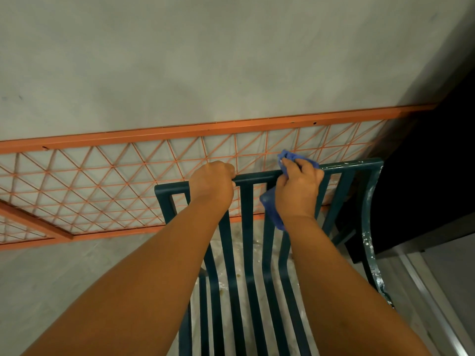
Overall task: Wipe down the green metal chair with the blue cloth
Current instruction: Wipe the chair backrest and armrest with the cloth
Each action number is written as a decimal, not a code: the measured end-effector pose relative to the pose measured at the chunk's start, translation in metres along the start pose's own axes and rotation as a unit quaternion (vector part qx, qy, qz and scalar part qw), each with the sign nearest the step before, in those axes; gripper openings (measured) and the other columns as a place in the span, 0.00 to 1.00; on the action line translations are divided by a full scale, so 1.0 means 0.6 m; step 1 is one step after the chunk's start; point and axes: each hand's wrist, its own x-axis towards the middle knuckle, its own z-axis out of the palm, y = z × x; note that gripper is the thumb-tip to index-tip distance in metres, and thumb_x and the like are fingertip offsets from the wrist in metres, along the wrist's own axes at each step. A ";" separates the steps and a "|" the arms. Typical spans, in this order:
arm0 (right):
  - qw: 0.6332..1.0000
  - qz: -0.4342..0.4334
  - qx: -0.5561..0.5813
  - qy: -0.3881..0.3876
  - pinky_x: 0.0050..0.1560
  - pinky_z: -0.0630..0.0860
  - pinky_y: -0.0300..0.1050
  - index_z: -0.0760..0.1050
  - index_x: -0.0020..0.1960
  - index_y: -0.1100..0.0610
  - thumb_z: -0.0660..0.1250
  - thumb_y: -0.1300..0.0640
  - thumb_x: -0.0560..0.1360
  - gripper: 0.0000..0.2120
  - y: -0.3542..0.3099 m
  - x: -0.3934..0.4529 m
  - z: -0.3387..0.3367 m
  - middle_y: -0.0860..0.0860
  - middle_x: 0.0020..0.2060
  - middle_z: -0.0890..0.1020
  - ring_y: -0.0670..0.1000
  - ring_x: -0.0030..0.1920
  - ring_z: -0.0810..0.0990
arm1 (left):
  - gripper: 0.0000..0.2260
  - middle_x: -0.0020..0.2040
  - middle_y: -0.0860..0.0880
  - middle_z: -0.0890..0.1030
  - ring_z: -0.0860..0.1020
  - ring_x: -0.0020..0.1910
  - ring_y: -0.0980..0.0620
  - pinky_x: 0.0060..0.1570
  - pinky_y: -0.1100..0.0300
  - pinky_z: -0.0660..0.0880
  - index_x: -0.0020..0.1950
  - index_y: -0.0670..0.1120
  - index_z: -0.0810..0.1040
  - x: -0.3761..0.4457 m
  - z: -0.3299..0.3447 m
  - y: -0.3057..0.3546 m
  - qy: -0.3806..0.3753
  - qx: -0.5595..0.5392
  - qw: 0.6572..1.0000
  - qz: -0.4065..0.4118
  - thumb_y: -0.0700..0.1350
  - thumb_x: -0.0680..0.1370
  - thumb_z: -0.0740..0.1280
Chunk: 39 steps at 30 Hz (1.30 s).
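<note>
The dark green metal chair (246, 227) stands below me, its slatted back and seat facing up, with white paint flecks on its right side post. My left hand (212, 182) grips the top rail of the backrest left of centre. My right hand (298, 188) holds the blue cloth (270, 204) wrapped over the same top rail further right; one end of the cloth sticks up above the rail, the other hangs down behind my wrist.
An orange metal mesh panel (102, 181) leans against the grey wall right behind the chair. A dark opening lies at the right, with a metal floor track (437, 299) beside the chair. Grey concrete floor surrounds the chair.
</note>
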 end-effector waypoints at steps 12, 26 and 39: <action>0.818 -0.025 -0.197 -0.539 0.46 0.69 0.46 0.71 0.43 0.60 0.54 0.61 0.76 0.08 -0.098 0.143 0.031 0.54 0.46 0.73 0.53 0.44 0.72 | 0.08 0.51 0.48 0.81 0.79 0.50 0.47 0.41 0.57 0.72 0.56 0.49 0.81 -0.004 -0.013 0.004 -0.006 -0.021 1.000 -0.004 0.46 0.79 0.65; 0.864 -0.032 -0.172 -0.473 0.37 0.66 0.45 0.74 0.41 0.58 0.57 0.60 0.74 0.08 -0.090 0.113 0.046 0.54 0.42 0.79 0.53 0.38 0.74 | 0.07 0.48 0.49 0.82 0.79 0.47 0.48 0.40 0.57 0.72 0.53 0.50 0.82 -0.006 -0.010 0.005 0.008 -0.045 0.999 -0.016 0.46 0.78 0.66; 0.974 -0.100 0.046 -0.200 0.74 0.45 0.53 0.76 0.63 0.54 0.61 0.64 0.74 0.19 -0.037 -0.019 0.024 0.51 0.65 0.76 0.55 0.71 0.65 | 0.08 0.49 0.49 0.82 0.79 0.47 0.47 0.38 0.57 0.72 0.52 0.51 0.82 -0.006 -0.002 0.014 0.014 -0.026 0.999 -0.036 0.40 0.77 0.67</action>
